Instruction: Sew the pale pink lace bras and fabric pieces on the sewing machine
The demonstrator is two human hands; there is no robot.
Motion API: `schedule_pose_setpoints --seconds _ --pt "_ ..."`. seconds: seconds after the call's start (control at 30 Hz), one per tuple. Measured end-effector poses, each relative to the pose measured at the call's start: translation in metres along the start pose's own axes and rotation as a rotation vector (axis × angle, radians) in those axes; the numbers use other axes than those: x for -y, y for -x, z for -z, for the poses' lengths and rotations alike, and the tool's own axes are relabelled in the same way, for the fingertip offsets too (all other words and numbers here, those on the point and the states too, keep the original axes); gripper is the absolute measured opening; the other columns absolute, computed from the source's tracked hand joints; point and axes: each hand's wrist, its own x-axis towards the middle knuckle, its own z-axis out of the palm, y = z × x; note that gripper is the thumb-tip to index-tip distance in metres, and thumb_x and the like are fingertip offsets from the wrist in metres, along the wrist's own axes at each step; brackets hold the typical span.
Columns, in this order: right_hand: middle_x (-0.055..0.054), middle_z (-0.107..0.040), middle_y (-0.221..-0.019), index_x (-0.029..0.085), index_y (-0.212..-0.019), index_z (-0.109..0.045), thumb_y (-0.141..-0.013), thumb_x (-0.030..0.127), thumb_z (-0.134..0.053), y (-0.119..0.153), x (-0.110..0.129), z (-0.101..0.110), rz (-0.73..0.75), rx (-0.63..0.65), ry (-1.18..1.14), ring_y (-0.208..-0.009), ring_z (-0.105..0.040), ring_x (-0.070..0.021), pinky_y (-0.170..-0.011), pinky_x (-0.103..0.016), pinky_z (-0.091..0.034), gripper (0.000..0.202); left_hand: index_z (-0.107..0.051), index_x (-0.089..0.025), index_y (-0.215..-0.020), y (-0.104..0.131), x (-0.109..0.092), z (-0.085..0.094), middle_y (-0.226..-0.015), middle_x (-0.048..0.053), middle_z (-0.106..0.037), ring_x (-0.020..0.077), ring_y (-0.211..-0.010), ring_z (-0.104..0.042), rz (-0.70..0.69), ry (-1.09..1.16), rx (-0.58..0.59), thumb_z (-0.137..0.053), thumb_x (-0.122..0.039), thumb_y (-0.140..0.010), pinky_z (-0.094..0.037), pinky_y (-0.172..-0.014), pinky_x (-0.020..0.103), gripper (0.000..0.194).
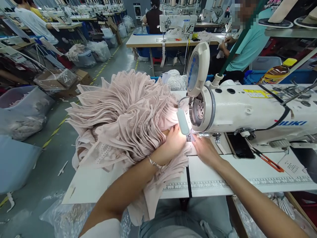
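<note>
A large ruffled heap of pale pink garment pieces point(119, 112), some with lace, lies on the white sewing table left of the sewing machine point(232, 105). My left hand point(175, 141) is closed on the pink fabric beside the needle area, its fingers curled. On the other side of the needle, my right hand point(205, 148) rests low on the machine bed, close to the fabric edge. Its fingertips are partly hidden under the machine head, so their grip is unclear. A lit lamp with a grey-green cover point(183, 122) hides the needle.
A phone point(240, 145), orange-handled tweezers point(268, 160) and a paper label point(293, 167) lie right of my right hand. A ruler strip point(215, 184) runs along the table's front. A bottle point(277, 72) stands behind the machine. Other people work at machines beyond.
</note>
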Motion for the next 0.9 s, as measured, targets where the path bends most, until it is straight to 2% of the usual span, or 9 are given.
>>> schedule_pose_setpoints --seconds 0.1,0.23,0.4,0.5,0.6,0.67,0.73,0.83,0.9 --pt "-0.011 -0.07 -0.102 0.02 -0.118 -0.062 -0.102 0.022 -0.038 0.006 0.011 0.005 0.196 -0.095 -0.154 -0.094 -0.062 -0.0256 -0.085 -0.04 -0.05 0.029 -0.06 -0.013 -0.092 0.033 -0.011 0.028 -0.086 0.009 -0.062 0.0237 -0.086 -0.06 -0.084 -0.255 0.032 -0.042 0.002 -0.089 -0.049 -0.082 0.038 0.024" --pt "-0.008 -0.065 -0.096 0.021 -0.111 -0.065 -0.098 0.016 -0.045 0.011 0.026 0.011 0.382 0.034 -0.267 -0.086 -0.058 -0.0217 -0.072 -0.033 -0.05 0.024 -0.065 -0.008 -0.101 0.082 -0.011 0.056 -0.098 0.014 -0.064 0.0273 -0.098 -0.06 -0.009 -0.545 -0.126 -0.043 -0.002 -0.093 -0.046 -0.092 0.04 0.024" --pt "-0.007 -0.066 -0.089 0.022 -0.081 -0.067 -0.097 0.03 -0.056 0.018 0.017 0.027 0.109 0.07 -0.596 -0.088 -0.06 -0.0219 -0.075 -0.035 -0.05 0.02 -0.065 -0.012 -0.089 0.109 -0.007 0.065 -0.113 0.015 -0.065 0.0278 -0.112 -0.057 -0.036 -0.487 -0.22 -0.047 -0.022 -0.103 -0.04 -0.098 0.044 0.026" --pt "-0.006 -0.069 -0.091 0.021 -0.075 -0.063 -0.09 0.049 -0.064 0.022 0.01 0.036 -0.159 0.275 -0.892 -0.087 -0.065 -0.0225 -0.076 -0.035 -0.052 0.031 -0.064 -0.012 -0.09 0.106 -0.009 0.067 -0.12 0.016 -0.064 0.0277 -0.119 -0.056 -0.1 -0.398 -0.327 -0.047 -0.025 -0.104 -0.038 -0.102 0.045 0.026" --pt "0.0 -0.064 -0.07 0.022 -0.079 -0.054 -0.082 0.064 -0.065 0.021 0.013 0.036 -0.439 0.512 -1.148 -0.063 -0.066 -0.0195 -0.061 -0.033 -0.053 0.044 -0.063 -0.009 -0.101 0.096 -0.009 0.061 -0.103 0.014 -0.067 0.0236 -0.102 -0.062 -0.202 -0.293 -0.401 -0.047 -0.01 -0.1 -0.044 -0.095 0.039 0.016" --pt "0.005 -0.059 -0.057 0.023 -0.088 -0.048 -0.078 0.067 -0.066 0.017 0.019 0.03 -0.567 0.581 -1.204 -0.048 -0.061 -0.0181 -0.05 -0.031 -0.05 0.048 -0.063 -0.009 -0.1 0.088 -0.009 0.051 -0.094 0.01 -0.067 0.021 -0.091 -0.063 -0.374 -0.245 -0.326 -0.045 -0.005 -0.098 -0.046 -0.091 0.035 0.019" --pt "0.008 -0.055 -0.049 0.024 -0.096 -0.044 -0.08 0.063 -0.063 0.014 0.024 0.024 -0.629 0.563 -1.109 -0.039 -0.056 -0.0182 -0.042 -0.029 -0.045 0.046 -0.063 -0.007 -0.11 0.08 -0.01 0.038 -0.109 0.014 -0.068 0.0229 -0.102 -0.065 -0.503 -0.268 -0.165 -0.044 -0.008 -0.099 -0.047 -0.097 0.037 0.023" --pt "0.006 -0.058 -0.053 0.025 -0.1 -0.046 -0.089 0.048 -0.054 0.015 0.025 0.023 -0.578 0.386 -0.772 -0.039 -0.055 -0.0181 -0.043 -0.029 -0.044 0.027 -0.055 -0.004 -0.133 0.067 -0.013 0.023 -0.135 0.02 -0.06 0.0293 -0.121 -0.061 -0.392 -0.372 0.09 -0.046 -0.01 -0.098 -0.048 -0.098 0.041 0.037" --pt "-0.001 -0.065 -0.066 0.024 -0.094 -0.051 -0.093 0.038 -0.05 0.023 0.017 0.027 -0.465 0.16 -0.432 -0.053 -0.061 -0.0206 -0.053 -0.033 -0.048 0.014 -0.057 -0.004 -0.132 0.058 -0.015 0.022 -0.126 0.022 -0.064 0.0288 -0.11 -0.066 -0.25 -0.414 0.246 -0.048 -0.004 -0.094 -0.053 -0.082 0.037 0.039"
